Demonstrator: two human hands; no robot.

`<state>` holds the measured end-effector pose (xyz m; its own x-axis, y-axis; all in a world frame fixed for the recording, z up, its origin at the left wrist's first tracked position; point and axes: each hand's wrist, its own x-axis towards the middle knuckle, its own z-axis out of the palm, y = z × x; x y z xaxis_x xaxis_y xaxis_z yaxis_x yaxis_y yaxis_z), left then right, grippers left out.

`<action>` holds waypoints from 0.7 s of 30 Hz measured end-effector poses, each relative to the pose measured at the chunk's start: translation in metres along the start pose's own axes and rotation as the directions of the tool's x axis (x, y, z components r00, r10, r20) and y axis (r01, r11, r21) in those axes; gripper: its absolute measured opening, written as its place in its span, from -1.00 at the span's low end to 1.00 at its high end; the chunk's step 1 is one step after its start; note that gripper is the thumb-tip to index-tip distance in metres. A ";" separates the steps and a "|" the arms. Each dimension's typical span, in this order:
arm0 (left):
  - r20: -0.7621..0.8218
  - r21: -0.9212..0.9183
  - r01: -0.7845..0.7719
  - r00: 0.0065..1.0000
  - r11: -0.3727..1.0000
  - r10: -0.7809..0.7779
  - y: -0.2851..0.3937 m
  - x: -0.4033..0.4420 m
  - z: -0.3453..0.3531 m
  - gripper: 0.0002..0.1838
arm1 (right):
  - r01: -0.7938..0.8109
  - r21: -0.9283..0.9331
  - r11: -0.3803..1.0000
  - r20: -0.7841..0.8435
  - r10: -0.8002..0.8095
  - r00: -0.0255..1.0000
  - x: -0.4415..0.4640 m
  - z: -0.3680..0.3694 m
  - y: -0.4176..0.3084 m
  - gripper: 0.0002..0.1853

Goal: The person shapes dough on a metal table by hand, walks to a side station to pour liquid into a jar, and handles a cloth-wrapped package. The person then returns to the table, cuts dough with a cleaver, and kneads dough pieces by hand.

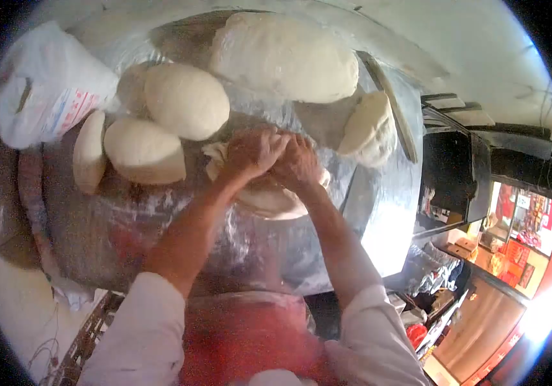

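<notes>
Both my hands press on a flattened piece of pale dough on the floured metal table. My left hand and my right hand meet over its upper part, touching each other, with fingers curled into the dough. Part of the dough shows past my left hand and below both wrists. Beyond my hands lies a very large dough mass. A rounded dough lump is to the upper left, with another lump and a narrow piece nearer the left edge.
A white plastic bag stands at the table's left end. On the right are a dough piece and a long wooden stick near the edge. Dark shelving and a brown board stand beyond the table.
</notes>
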<state>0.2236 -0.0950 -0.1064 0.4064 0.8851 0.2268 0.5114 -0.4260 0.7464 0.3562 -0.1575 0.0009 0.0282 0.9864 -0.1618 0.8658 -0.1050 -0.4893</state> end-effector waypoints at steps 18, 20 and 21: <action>0.194 -0.076 0.005 0.981 0.997 0.010 0.007 -0.033 -0.037 -0.58 | 0.117 -0.005 0.993 -0.066 -0.117 0.991 -0.018 0.030 0.021 -0.21; 0.237 -0.071 0.137 0.964 0.988 -0.117 0.009 -0.013 -0.037 -0.59 | 0.089 0.023 0.996 -0.032 -0.088 0.996 0.003 0.036 0.043 -0.18; 0.157 0.023 0.077 0.984 0.997 -0.080 0.031 0.005 -0.050 -0.59 | 0.076 -0.012 0.997 -0.047 -0.076 0.996 0.004 0.049 0.055 -0.17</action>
<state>0.2034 -0.0943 -0.0511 0.4780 0.8759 0.0656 0.5585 -0.3607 0.7470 0.3795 -0.1652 -0.0690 -0.0149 0.9964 -0.0838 0.8711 -0.0282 -0.4902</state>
